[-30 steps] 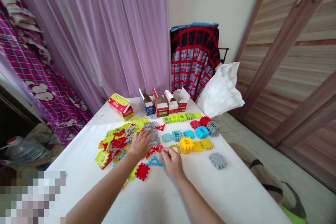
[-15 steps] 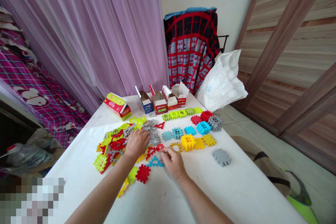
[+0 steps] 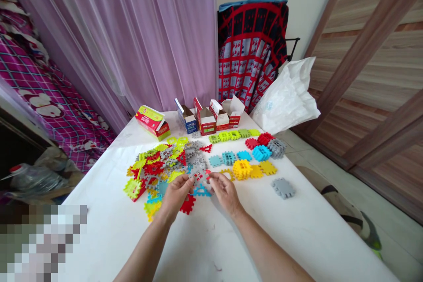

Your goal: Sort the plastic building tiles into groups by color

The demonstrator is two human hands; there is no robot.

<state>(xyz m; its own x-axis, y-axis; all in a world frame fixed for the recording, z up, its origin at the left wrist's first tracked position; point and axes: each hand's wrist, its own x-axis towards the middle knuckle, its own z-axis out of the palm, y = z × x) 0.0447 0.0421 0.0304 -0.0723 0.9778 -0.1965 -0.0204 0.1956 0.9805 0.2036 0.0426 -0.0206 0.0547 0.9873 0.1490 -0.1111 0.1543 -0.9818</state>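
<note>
My left hand [image 3: 176,196] is closed, thumb and fingers pinched at the front edge of a pile of toothed plastic building pieces [image 3: 161,165]. What it holds is too small to make out. Facing it a short way off, my right hand [image 3: 227,193] pinches a small red toothed piece [image 3: 208,173], mostly hidden by the fingertips. A blue arched piece [image 3: 201,191] lies between the hands. Close by my left hand are a red square piece [image 3: 187,205] and a pale blue one [image 3: 161,188].
Right of the pile stand rows of sorted pieces: green [image 3: 234,135], blue [image 3: 228,157] and yellow [image 3: 243,169]. One grey piece [image 3: 283,188] lies apart. Open boxes [image 3: 208,128] and a red-green box [image 3: 152,123] line the back; a white bag [image 3: 286,97] leans at the right.
My left hand has come off the pile, moving toward me and nearer my right hand, its fingers now pinched. My right hand stays pinched near the same spot. The view has shifted slightly.
</note>
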